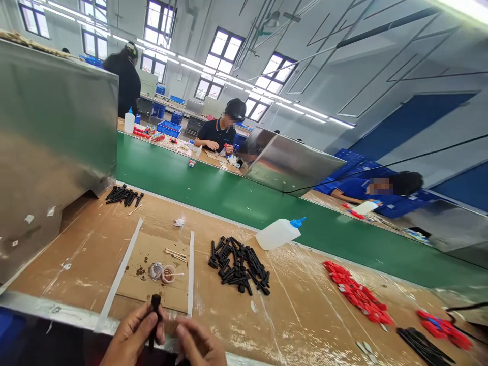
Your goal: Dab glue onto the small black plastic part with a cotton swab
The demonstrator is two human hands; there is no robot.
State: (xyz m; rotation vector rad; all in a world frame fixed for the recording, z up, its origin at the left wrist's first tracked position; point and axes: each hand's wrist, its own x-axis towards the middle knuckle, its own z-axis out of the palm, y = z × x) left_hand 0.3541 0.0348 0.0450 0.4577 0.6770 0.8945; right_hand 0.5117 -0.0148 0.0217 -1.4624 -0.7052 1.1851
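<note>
Your left hand (131, 338), at the worktop's (305, 315) near edge, grips a slim black part (154, 317), its long axis upright. Your right hand (198, 345) curls just beside it, holding nothing visible. Beyond, toward the far edge and slightly right, lies a pile of black parts (238, 264), with bare cardboard between for reaching.

No text, label or number can be read anywhere

A factory assembly line: green conveyor belt (229, 195), workbenches, piled plastic parts (239, 265), seated workers.
</note>
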